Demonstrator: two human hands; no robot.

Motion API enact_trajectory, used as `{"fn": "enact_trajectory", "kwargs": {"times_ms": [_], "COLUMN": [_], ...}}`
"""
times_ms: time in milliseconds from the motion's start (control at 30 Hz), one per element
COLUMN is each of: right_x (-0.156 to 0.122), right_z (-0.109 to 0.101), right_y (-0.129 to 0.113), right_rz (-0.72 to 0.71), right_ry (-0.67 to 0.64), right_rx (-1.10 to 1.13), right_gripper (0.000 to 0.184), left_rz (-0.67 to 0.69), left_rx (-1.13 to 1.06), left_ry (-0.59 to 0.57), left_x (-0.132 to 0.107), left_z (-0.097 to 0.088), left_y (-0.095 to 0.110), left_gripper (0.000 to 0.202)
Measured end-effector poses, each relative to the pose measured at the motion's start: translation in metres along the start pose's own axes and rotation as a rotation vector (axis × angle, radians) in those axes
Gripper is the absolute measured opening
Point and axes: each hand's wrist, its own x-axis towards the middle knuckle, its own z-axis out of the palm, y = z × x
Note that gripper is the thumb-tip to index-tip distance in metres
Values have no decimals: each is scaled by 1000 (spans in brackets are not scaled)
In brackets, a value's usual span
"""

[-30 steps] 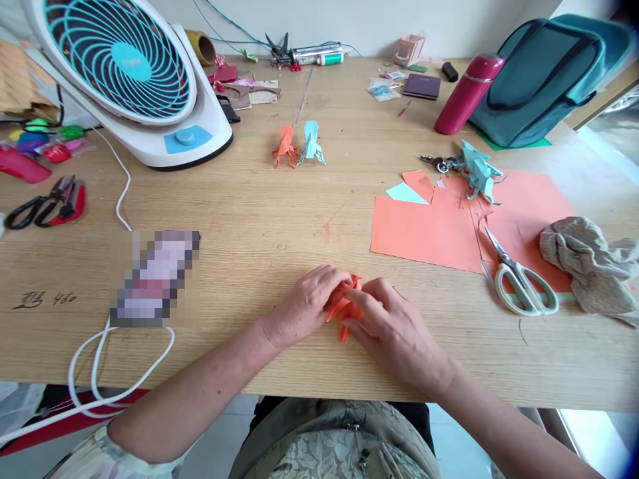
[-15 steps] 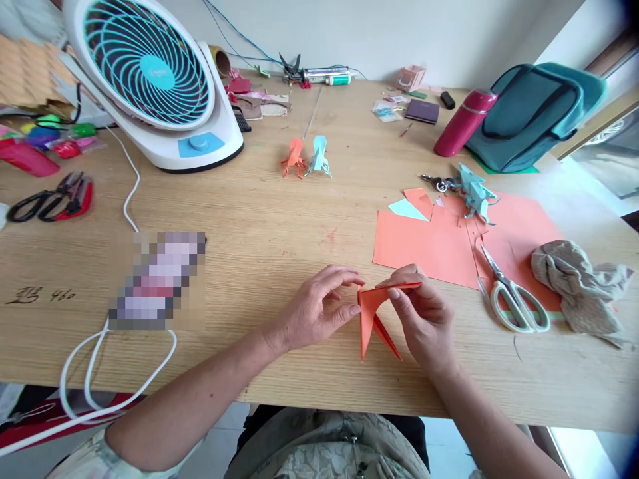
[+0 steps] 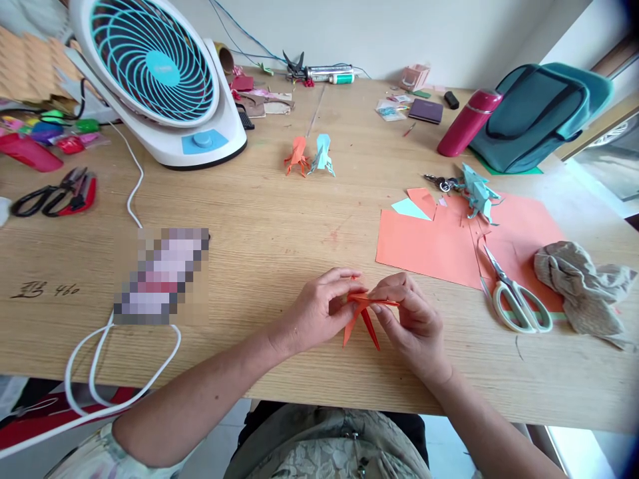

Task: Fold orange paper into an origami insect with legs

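Note:
Between my two hands, just above the near part of the table, is a folded orange origami piece (image 3: 368, 324) with pointed flaps hanging down. My left hand (image 3: 319, 309) pinches its left end between thumb and fingers. On its right side, my right hand (image 3: 412, 322) grips a narrow flap, thumb below and fingers curled over the top. The fingers hide part of the upper folds. Farther back stand two finished paper figures, one orange (image 3: 298, 156) and one light blue (image 3: 323, 155).
Orange paper sheets (image 3: 424, 246) lie to the right, with white-handled scissors (image 3: 522, 306), a grey cloth (image 3: 579, 286) and a blue paper figure (image 3: 478, 193). A fan (image 3: 164, 80), red-handled pruners (image 3: 60, 193), a blurred phone (image 3: 162, 276) and its white cable are left. A bottle (image 3: 469, 123) stands by a teal bag (image 3: 534, 120).
The origami piece has shifted left and tilted. My left fingers have closed onto its left end, and my right hand has moved left, closer to my left hand.

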Motion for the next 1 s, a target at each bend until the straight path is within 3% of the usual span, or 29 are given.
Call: {"fn": "enact_trajectory", "kwargs": {"times_ms": [233, 433, 733, 1000], "right_x": [-3, -7, -8, -12], "right_z": [-2, -2, -7, -8], "right_y": [0, 0, 0, 4], "right_rz": [-88, -163, -251, -181], "right_ry": [-161, -293, -375, -392], "right_rx": [-155, -236, -391, -401], "right_gripper": [22, 23, 15, 11], "left_rz": [140, 170, 356, 488], "left_rx": [194, 299, 507, 757], "left_ry": [35, -102, -237, -202], "left_x": [-2, -2, -2, -1], "left_z": [-1, -10, -17, -12], "left_y": [-14, -11, -14, -12], "left_gripper": [24, 9, 7, 19]}}
